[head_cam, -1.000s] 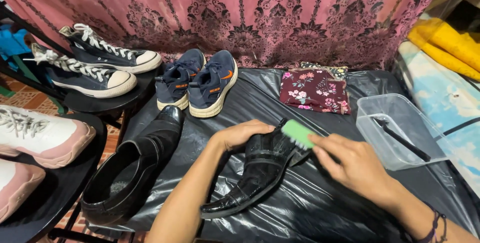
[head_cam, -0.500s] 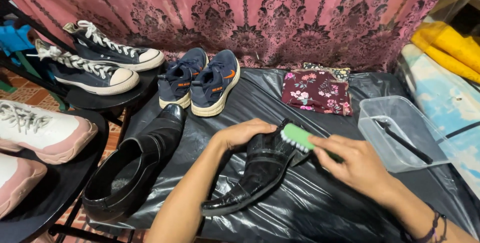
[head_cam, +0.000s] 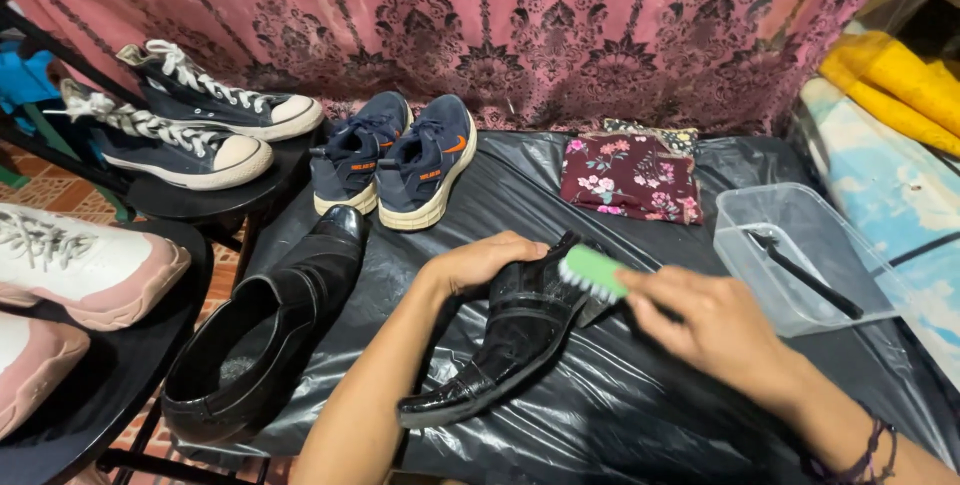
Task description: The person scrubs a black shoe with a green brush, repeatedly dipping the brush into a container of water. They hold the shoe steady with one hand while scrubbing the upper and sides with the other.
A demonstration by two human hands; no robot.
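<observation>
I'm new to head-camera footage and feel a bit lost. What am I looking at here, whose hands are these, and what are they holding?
The view comes from a camera worn on a person's head, looking down at their own bare hands. The left hand steadies a glossy black dress shoe on a black plastic sheet. The right hand holds a green brush against it. Its matching shoe lies to the left. Behind sit navy sneakers, a floral cloth and a clear plastic tub.
</observation>
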